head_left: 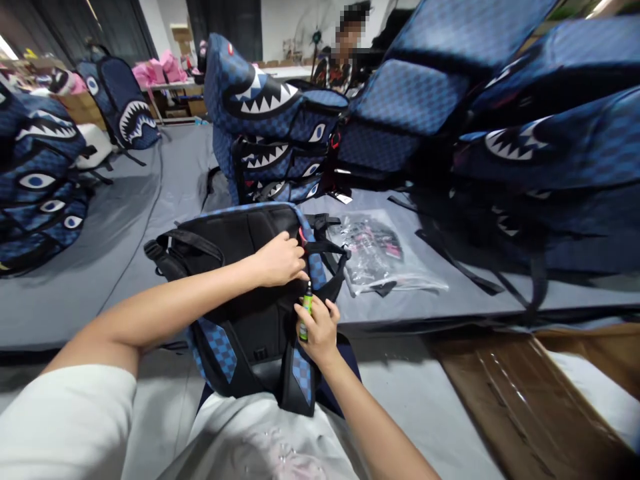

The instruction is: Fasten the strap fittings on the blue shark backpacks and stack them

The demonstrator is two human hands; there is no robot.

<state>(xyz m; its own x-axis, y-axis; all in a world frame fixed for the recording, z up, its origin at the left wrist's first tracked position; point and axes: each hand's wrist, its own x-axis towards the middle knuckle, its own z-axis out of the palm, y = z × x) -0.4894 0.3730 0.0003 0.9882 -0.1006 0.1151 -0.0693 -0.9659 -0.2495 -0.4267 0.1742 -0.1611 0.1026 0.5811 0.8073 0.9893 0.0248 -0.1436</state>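
Observation:
A backpack (250, 300) with a black back panel and blue checkered edges lies across my lap and the table edge, straps facing up. My left hand (281, 260) is closed at its right side edge, fingers curled beside a small red piece; the exact spot it pinches is hidden. In my right hand (320, 327) is a small green bottle (306, 313) with a black top and a narrow pale tip pointing up. That tip is just below my left fingertips, near the checkered edge. A black strap (327, 250) loops out on the right.
A clear plastic bag (375, 250) with dark contents lies right of the backpack on the grey table (135, 200). Stacked shark-face backpacks (270, 133) stand behind, with more at left and right. Brown cardboard (480, 393) is at lower right. A person (336, 70) is in the background.

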